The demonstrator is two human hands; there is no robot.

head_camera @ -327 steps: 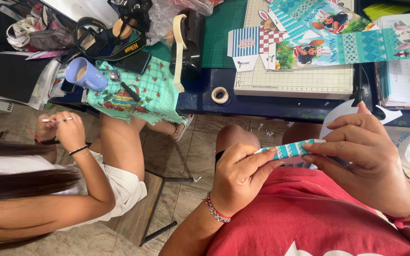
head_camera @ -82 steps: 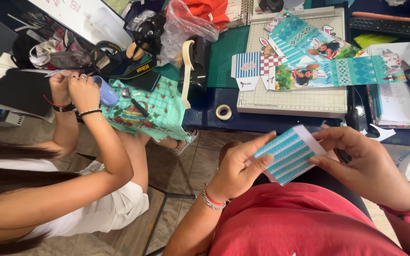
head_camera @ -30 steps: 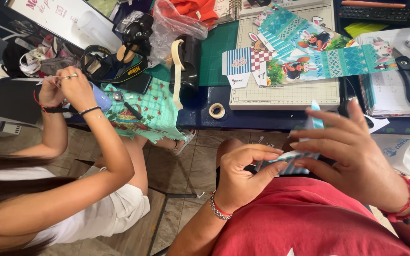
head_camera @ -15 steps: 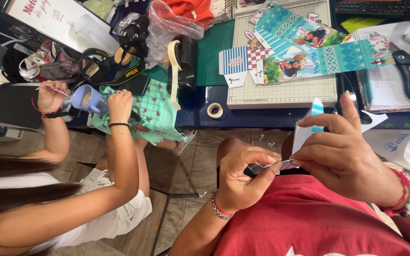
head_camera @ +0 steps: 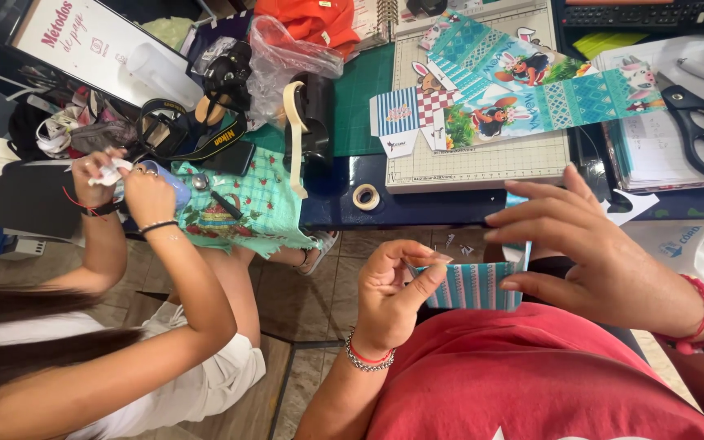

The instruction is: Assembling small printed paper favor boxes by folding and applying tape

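Note:
Over my lap, both hands hold a small teal-and-white striped paper cut-out (head_camera: 474, 285). My left hand (head_camera: 393, 293) pinches its left edge between thumb and fingers. My right hand (head_camera: 588, 253) grips its right side, fingers spread over the top. Part of the paper is hidden behind my right fingers. I wear a red shirt, and both wrists carry bead bracelets.
A cutting mat (head_camera: 482, 155) on the dark blue table (head_camera: 417, 208) carries printed teal paper templates (head_camera: 523, 90). Black scissors (head_camera: 702, 130) lie at the right, a tape roll (head_camera: 365, 196) near the edge. A person at the left (head_camera: 124, 326) handles a small white item with both hands.
The paper piece has turned from upright to flat and facing me, held lower between both hands. The person at the left brought both hands together near the table's edge.

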